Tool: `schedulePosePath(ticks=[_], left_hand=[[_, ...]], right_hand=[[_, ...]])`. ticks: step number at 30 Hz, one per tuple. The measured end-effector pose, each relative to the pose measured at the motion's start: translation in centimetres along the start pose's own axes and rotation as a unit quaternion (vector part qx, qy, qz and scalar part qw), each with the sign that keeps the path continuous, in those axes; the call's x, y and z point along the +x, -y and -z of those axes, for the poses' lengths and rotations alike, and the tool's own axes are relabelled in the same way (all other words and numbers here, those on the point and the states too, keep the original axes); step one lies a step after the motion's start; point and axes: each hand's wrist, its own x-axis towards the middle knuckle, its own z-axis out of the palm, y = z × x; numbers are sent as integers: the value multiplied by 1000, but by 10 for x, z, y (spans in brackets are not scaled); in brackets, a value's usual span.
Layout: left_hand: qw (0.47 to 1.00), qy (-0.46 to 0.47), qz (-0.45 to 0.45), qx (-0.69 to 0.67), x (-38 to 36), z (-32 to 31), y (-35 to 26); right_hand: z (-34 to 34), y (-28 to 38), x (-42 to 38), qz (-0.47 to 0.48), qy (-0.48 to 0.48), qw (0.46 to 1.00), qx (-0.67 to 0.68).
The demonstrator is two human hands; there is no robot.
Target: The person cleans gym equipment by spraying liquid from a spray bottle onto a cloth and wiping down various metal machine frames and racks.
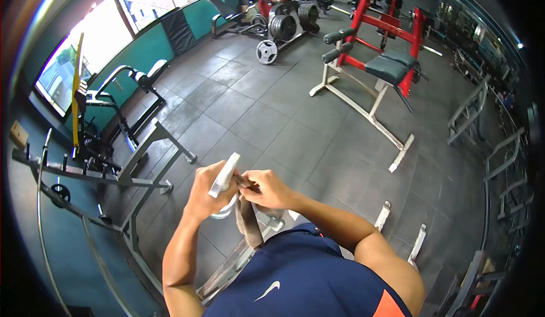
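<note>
Over the floor (272,124), left grip (208,193) holds a white-topped bottle (225,175); right grip (267,189), brown cloth (247,223)

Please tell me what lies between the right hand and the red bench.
Just grey floor tiles: in the head view, the stretch between the right hand and the red bench looks bare.

Brown strip (250,226): we see matt cloth, softly creased
White piece (225,175): smooth, faintly glossy, plastic by its look
Shirt (295,277): our navy cloth is matt, its white logo (268,290) smooth
Floor (284,124): we see matt dark tiles, with a dull sheen toward the window-side edge
Red frame (389,24): glossy painted metal
Seat pad (389,66): smooth dark covering, leather-like, softly shiny
White base (359,111): painted metal, scuffed and rough at its floor-side ends
Grey rack (136,161): smooth painted metal
</note>
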Motion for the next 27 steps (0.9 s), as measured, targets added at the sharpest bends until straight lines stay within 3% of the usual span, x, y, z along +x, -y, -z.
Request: schedulePosePath(ticks=[2, 8, 11, 14, 18, 19, 22, 24, 27], left_hand=[[998, 9, -34, 52, -1, 5, -5], [993, -33, -18, 109, -4, 42, -33], [994, -74, -15, 81, -6, 59, -28], [994, -99, 25, 29, -10, 74, -19], [993, -105, 43, 45, -17, 76, 10], [992, -105, 51, 48, -21, 72, 19], [987, -140, 69, -46, -39, 41, 45], [987, -56, 136, -63, -42, 22, 36], [983, -49, 104, -142, -52, -33, 32]], right_hand=[[-5, -14, 0, 109, -62, 991, -50], [12, -41, -15, 34, -40, 989, -138], [26, -65, -11, 51, -35, 985, -164], [53, -97, -2, 86, 54, 984, -148], [68, -79, 2, -162, 14, 983, 86], [56, -112, 1, -98, -22, 986, 136], [40, -103, -4, -235, 34, 922, 307], [11, -74, -7, -343, -14, 811, 474], [-18, -46, -4, -354, -6, 718, 599]])
